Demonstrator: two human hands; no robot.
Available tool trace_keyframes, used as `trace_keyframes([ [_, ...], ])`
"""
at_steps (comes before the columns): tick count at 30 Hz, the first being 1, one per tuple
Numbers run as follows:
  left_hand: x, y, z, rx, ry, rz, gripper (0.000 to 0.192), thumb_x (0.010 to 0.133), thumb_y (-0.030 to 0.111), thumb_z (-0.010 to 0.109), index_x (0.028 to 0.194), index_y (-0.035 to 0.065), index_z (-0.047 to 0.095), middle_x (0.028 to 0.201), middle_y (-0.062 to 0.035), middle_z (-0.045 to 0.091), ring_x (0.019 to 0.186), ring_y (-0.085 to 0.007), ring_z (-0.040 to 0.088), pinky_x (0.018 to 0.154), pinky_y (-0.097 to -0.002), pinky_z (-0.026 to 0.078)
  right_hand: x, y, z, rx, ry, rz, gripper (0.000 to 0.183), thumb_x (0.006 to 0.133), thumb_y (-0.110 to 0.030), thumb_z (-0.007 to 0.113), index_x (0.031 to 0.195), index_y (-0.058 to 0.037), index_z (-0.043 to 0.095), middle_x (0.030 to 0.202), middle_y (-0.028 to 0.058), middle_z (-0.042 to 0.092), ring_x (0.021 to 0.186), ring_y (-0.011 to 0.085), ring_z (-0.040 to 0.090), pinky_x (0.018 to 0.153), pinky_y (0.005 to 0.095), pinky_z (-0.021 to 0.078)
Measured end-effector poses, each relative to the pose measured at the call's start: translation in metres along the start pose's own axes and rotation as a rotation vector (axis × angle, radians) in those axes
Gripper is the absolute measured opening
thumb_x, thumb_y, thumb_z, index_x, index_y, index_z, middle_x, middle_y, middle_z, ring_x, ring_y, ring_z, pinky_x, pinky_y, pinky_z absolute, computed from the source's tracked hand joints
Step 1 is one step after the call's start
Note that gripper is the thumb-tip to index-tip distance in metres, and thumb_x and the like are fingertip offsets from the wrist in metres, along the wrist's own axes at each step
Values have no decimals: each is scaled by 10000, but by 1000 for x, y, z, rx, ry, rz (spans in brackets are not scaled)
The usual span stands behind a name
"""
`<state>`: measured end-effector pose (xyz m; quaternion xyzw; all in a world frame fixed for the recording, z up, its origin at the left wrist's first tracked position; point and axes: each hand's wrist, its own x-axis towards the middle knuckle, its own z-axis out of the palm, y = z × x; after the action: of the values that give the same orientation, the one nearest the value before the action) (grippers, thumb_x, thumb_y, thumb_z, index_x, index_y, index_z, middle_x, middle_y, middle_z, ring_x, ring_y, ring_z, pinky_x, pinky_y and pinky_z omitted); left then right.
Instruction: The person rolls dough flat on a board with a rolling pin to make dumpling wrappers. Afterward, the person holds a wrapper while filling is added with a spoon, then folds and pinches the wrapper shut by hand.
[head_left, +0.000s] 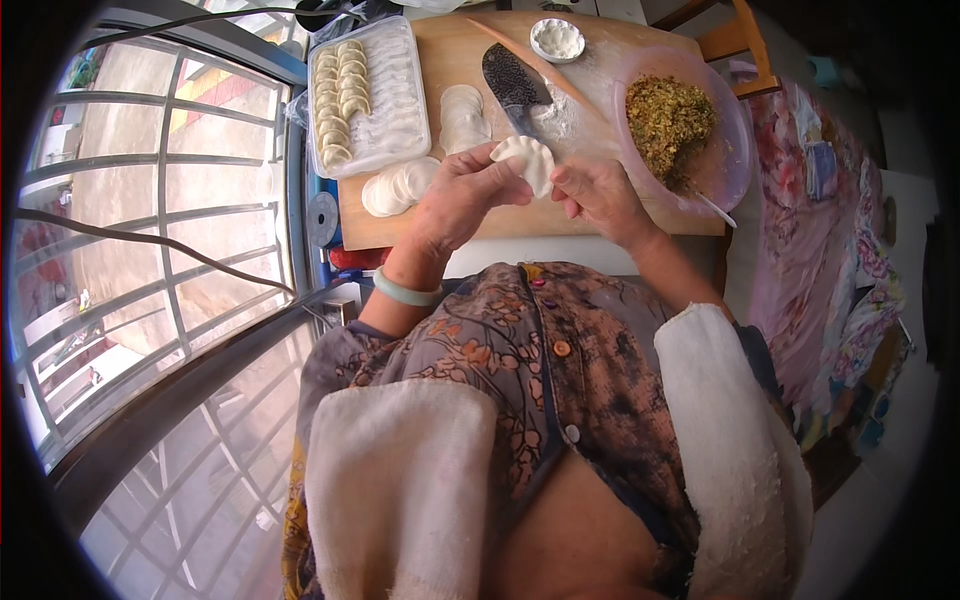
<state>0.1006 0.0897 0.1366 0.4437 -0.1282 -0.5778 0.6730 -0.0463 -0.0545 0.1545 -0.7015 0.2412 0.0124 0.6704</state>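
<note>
Between my two hands, above the front of a wooden board (487, 225), is a folded dumpling (534, 166) with a crimped edge. My left hand (480, 178) grips its left side with the thumb on top. At the right, the fingertips of my right hand (596, 193) pinch its edge. Round dough wrappers (399, 186) lie overlapping beside my left wrist, and another stack of wrappers (463, 112) lies just beyond that hand. A plastic tray (390, 154) at the back left holds rows of finished dumplings (341, 97) along its left half.
Right of my right hand stands a translucent pink bowl (731, 161) of chopped filling (667, 120), with a spoon handle (716, 208) over its rim. A cleaver (514, 86), a wooden rolling pin (540, 69) and a small bowl of flour (557, 40) sit farther back. A barred window (161, 187) is at the left.
</note>
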Motion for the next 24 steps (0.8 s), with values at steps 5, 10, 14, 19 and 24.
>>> trace_keyframes([
  [5, 1, 2, -13, -66, 28, 25, 216, 882, 149, 619, 1032, -5, 605, 838, -70, 653, 733, -139, 644, 693, -260, 554, 12, -1, 15, 51, -55, -87, 297, 936, -259, 492, 777, -18, 561, 669, 11, 537, 635, 63, 487, 577, 222, 413],
  [10, 3, 4, -22, -48, 22, 16, 213, 881, 137, 618, 1036, -9, 601, 863, -74, 654, 754, -147, 648, 709, -270, 556, 25, 0, 18, -17, -72, -129, 292, 938, -253, 485, 792, -13, 563, 668, 13, 539, 641, 67, 489, 587, 224, 415],
  [14, 5, 3, -27, -74, 73, 50, 205, 890, 130, 604, 1039, -10, 598, 871, -79, 655, 756, -151, 650, 721, -272, 555, 30, -8, 19, -1, -57, 53, 321, 945, -291, 488, 821, -10, 581, 668, 17, 543, 635, 71, 486, 601, 223, 422],
  [19, 9, 5, -28, -121, 102, 94, 188, 904, 107, 576, 1052, -8, 593, 917, -97, 656, 783, -155, 654, 740, -276, 552, 34, -3, 24, 64, -84, -17, 319, 946, -296, 491, 833, -13, 585, 676, 21, 546, 641, 74, 489, 610, 225, 427],
  [24, 10, 0, -33, -126, 106, 124, 213, 907, 104, 570, 1088, -5, 588, 952, -91, 655, 807, -154, 653, 754, -285, 552, 42, -1, 28, -8, -57, -98, 285, 947, -255, 488, 807, -20, 567, 685, 18, 549, 649, 73, 493, 610, 229, 425],
])
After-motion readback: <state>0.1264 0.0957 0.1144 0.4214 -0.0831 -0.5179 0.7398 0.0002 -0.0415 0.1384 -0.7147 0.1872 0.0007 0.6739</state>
